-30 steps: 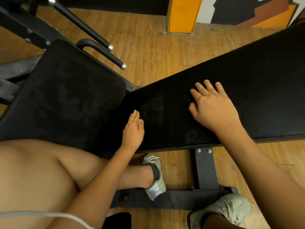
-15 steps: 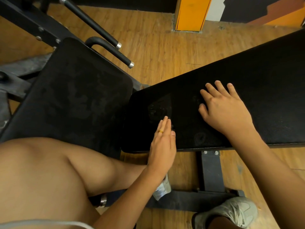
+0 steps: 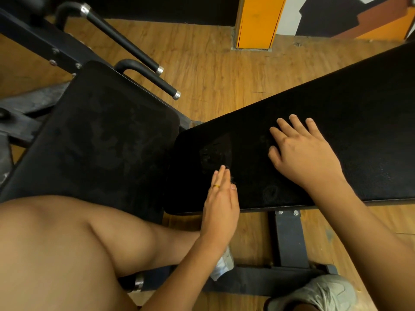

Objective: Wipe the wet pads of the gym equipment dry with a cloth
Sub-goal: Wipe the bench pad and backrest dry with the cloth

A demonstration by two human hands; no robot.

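Note:
A long black bench pad [image 3: 336, 122] runs from the centre to the upper right. A darker, speckled patch [image 3: 215, 151] lies near its left end; I cannot tell whether it is a wet mark or a dark cloth. My left hand [image 3: 221, 205], with a ring, rests flat at the pad's near edge with straight fingers, its tips just below the patch. My right hand [image 3: 303, 153] presses flat on the pad with fingers spread, to the right of the patch. A second black seat pad [image 3: 101, 142] with faint blotches lies to the left. No light-coloured cloth shows.
Two black handle bars [image 3: 143, 79] stick out behind the seat pad. The bench's steel leg [image 3: 288, 239] and foot bar stand on the wooden floor. My bare knee [image 3: 56, 243] fills the lower left; a grey shoe [image 3: 318, 292] is at lower right. An orange pillar [image 3: 258, 21] stands behind.
My left hand slid right from the gap between the two pads onto the bench pad's near edge, below the dark patch. My right hand stayed flat on the pad.

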